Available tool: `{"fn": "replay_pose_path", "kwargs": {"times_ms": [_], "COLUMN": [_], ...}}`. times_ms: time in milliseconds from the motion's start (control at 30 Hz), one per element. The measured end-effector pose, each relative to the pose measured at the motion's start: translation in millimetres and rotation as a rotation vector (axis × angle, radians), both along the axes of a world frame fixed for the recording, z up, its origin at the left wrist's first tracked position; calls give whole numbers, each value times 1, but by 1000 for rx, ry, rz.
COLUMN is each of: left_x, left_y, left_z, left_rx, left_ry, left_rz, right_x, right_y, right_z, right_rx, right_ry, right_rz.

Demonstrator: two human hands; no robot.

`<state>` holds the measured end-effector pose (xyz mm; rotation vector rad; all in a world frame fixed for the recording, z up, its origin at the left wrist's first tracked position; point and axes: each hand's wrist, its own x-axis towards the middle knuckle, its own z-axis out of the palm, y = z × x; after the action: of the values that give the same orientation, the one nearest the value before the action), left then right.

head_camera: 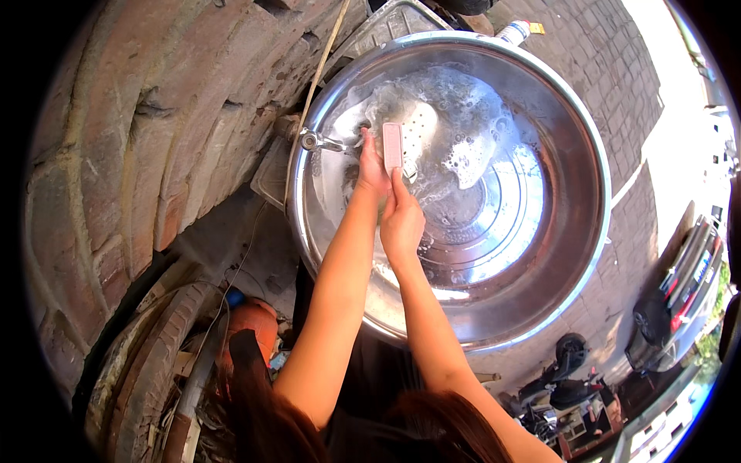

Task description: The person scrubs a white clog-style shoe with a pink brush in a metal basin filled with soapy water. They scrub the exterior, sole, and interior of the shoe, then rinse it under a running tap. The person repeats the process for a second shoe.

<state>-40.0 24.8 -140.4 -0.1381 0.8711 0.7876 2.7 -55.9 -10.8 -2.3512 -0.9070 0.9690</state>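
Note:
A large round stainless-steel basin point(570, 231) stands before me, holding shallow water with white suds point(469, 159). My right hand point(402, 228) grips a pink scrubbing brush point(392, 144), its bristles out of sight underneath. Behind the brush lies a white shoe point(421, 124) dotted with small holes, partly in the foamy water. My left hand point(373, 165) is against the shoe's left side, fingers pointing away from me; the brush covers part of that grip. Left of the hands, a metal tap point(321, 141) reaches over the basin's rim.
A rough brick wall point(150, 139) rises on the left. Worn tyres point(153, 359) and an orange-red container point(252, 327) lie below it. A white bottle point(514, 32) is by the far rim. A motorcycle point(556, 379) and a dark car point(677, 295) stand on the paving at right.

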Motion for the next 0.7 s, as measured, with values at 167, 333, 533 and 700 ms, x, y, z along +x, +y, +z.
{"fn": "replay_pose_path", "kwargs": {"times_ms": [167, 333, 533, 700], "left_x": [1, 6, -9, 3], "left_y": [-2, 3, -13, -4], "left_z": [5, 4, -4, 8], "left_rx": [-49, -56, 71, 72], "left_ry": [40, -65, -2, -2], "left_rz": [1, 11, 39, 32], "right_x": [-12, 6, 4, 14], "right_y": [-17, 25, -1, 20], "right_z": [-3, -14, 11, 1], "right_rx": [15, 81, -81, -55], "right_ry": [-9, 2, -14, -65], "right_rz": [15, 42, 195, 195]}}
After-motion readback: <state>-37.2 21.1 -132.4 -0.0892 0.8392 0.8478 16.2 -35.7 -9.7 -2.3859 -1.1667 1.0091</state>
